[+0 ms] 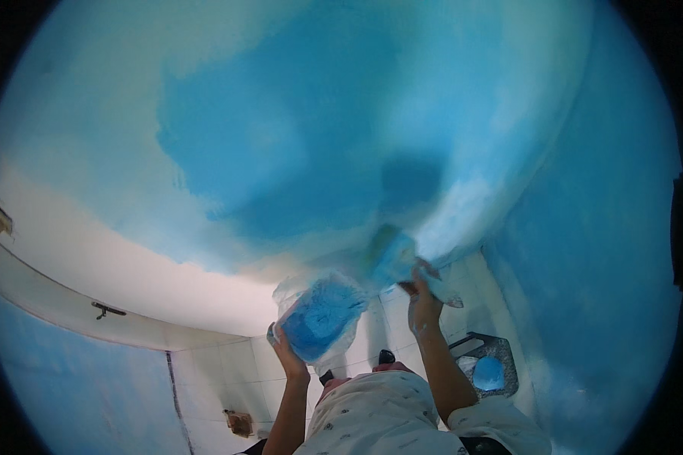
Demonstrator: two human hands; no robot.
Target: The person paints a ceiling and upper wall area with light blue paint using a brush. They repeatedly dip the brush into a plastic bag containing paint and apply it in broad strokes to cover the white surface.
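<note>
My left hand (289,357) grips the side of a container lined with clear plastic, with blue paint (325,315) inside. A wide paint brush (397,253) is held in my right hand (426,301), its bristle end blurred and coated in blue. The handle end sticks out to the right of that hand. The brush is above and to the right of the container, close to the lower part of the wall (296,131) in front of me. Uneven blue patches cover much of this wall; its lower left part is white. Blue smears mark my right wrist.
A dark speckled stool (503,352) stands to the right, bearing a blue round item (488,373). Another blue wall (597,256) rises at the right. A brownish object (239,424) lies on the tiled floor (222,369). A dark metal fitting (108,310) and a wired box (1,220) are at left.
</note>
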